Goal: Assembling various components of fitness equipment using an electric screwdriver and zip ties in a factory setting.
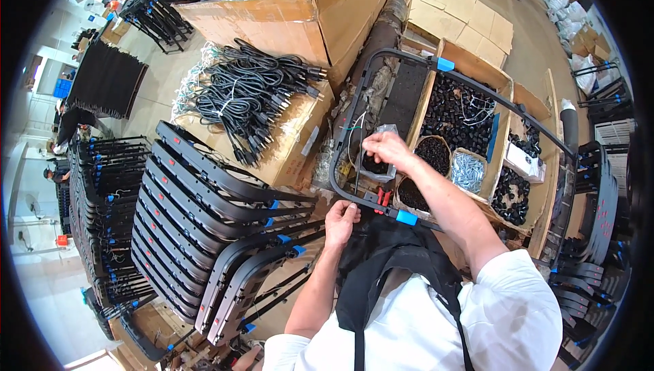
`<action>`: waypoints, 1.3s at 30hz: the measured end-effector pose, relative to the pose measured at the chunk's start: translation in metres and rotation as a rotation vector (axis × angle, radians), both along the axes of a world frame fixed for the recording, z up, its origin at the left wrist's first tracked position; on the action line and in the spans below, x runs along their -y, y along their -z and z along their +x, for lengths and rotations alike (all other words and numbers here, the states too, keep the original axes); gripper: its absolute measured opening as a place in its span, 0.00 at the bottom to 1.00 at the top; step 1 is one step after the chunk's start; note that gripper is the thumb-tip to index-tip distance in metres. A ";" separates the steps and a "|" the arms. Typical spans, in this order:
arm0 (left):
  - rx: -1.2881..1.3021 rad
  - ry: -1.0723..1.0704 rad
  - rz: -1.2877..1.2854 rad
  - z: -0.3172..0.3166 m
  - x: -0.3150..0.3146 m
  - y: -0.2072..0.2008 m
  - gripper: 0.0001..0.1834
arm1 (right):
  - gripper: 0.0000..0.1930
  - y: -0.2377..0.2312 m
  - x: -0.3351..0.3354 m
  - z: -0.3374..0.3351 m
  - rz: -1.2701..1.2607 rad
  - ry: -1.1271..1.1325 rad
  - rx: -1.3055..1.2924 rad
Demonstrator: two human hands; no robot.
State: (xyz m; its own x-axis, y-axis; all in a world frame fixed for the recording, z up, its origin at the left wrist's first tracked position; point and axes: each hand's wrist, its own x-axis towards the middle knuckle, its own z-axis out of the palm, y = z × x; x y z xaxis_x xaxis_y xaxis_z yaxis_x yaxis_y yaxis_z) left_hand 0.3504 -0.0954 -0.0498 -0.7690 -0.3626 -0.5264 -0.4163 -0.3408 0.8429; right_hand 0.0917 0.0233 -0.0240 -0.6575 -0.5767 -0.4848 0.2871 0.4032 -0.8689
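A worker in white shirt & black apron stands at a crowded bench, both hands on a black tube frame [436, 75] w/ blue clips. Left hand [340, 222] is closed round the frame's near rail, just left of a blue clip [406, 217]; right hand [388, 150] is curled, fingertips pinched over a small black tray of parts [375, 165] inside the loop. What it pinches is too small to tell. The frame lies in front of the worker's chest, across the open boxes, long axis running from the near-left corner away to the far right, rounded corners at both ends. It looks stiff & fairly light, prob. smooth metal or plastic tube; best held on the straight rail between corners, as the left hand does. Red-handled pliers [381, 197] lie just beside that hand. To the left, a stack of black frames [204, 214] leans in a row. Beyond, a cardboard box of black parts [463, 116], a bin of silver screws [469, 170], then bundled black cables [245, 92] on a carton.
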 end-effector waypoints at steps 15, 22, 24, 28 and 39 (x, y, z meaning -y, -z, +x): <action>0.044 -0.124 -0.032 -0.001 -0.004 -0.013 0.07 | 0.10 0.096 0.022 0.004 0.711 -0.762 -1.251; 0.032 -0.183 0.021 -0.001 -0.013 -0.004 0.06 | 0.12 0.132 0.024 -0.012 0.665 -0.914 -1.125; 0.067 -0.180 0.014 -0.001 -0.012 -0.007 0.06 | 0.11 0.108 0.022 -0.014 0.609 -0.988 -1.129; 0.040 -0.172 0.003 -0.004 -0.013 -0.012 0.07 | 0.09 0.086 0.008 -0.018 0.546 -0.923 -1.218; 0.041 -0.074 -0.022 -0.002 -0.009 -0.016 0.07 | 0.13 -0.009 -0.023 -0.009 0.318 -0.556 -0.521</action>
State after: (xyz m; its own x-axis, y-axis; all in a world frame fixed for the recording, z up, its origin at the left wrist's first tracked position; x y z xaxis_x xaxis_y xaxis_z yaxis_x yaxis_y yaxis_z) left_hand 0.3480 -0.0865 -0.0340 -0.7176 -0.4296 -0.5482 -0.4249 -0.3536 0.8333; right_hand 0.0826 0.0464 -0.0149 -0.5022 -0.7708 -0.3920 -0.4352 0.6170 -0.6556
